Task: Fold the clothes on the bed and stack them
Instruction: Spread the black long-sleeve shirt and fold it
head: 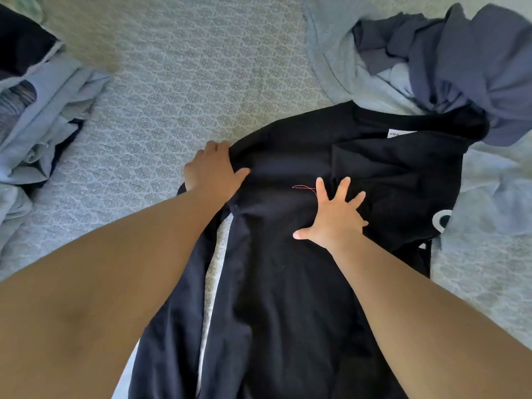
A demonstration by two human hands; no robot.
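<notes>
A bed (178, 82) covered in a pale blue-grey quilted spread with a rosette pattern filled the view. A black T-shirt (288, 283) was laid lengthwise across its middle, neck end farthest away, where a white label (398, 133) was seen, its print cut off by a fold. A thin red thread (305, 188) lay on the chest. The left hand (214, 171) gripped the shirt's left shoulder edge, fingers curled into the cloth. The right hand (335, 214) was pressed flat on the chest, fingers spread wide. Light blue folded garments (43, 125) were piled at the left; a crumpled navy garment (475, 67) lay at the far right. The shirt's hem was cut off by the lower frame edge.
</notes>
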